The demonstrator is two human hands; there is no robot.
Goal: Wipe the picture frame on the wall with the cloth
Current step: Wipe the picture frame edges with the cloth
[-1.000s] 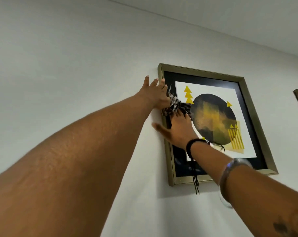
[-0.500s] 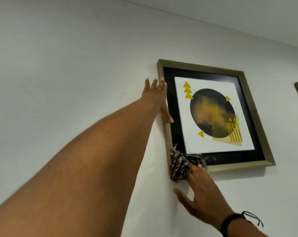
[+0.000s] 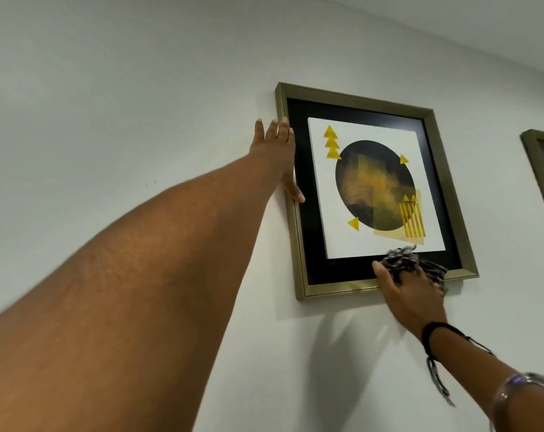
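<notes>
A gold-edged picture frame (image 3: 355, 100) hangs on the white wall, with a black mat and a print of a dark circle and yellow triangles. My left hand (image 3: 278, 157) lies flat against the frame's left edge, fingers up, thumb over the mat. My right hand (image 3: 408, 294) presses a crumpled black-and-white cloth (image 3: 417, 265) onto the frame's bottom rail, right of its middle. The cloth covers part of the lower mat and rail.
A second gold frame (image 3: 542, 182) hangs at the right edge of view, cut off. The ceiling line runs above the frames. Bare white wall lies to the left and below.
My right hand has carried the cloth down the left side to the bottom left corner, then rightward along the bottom rail. My left hand has stayed on the left edge.
</notes>
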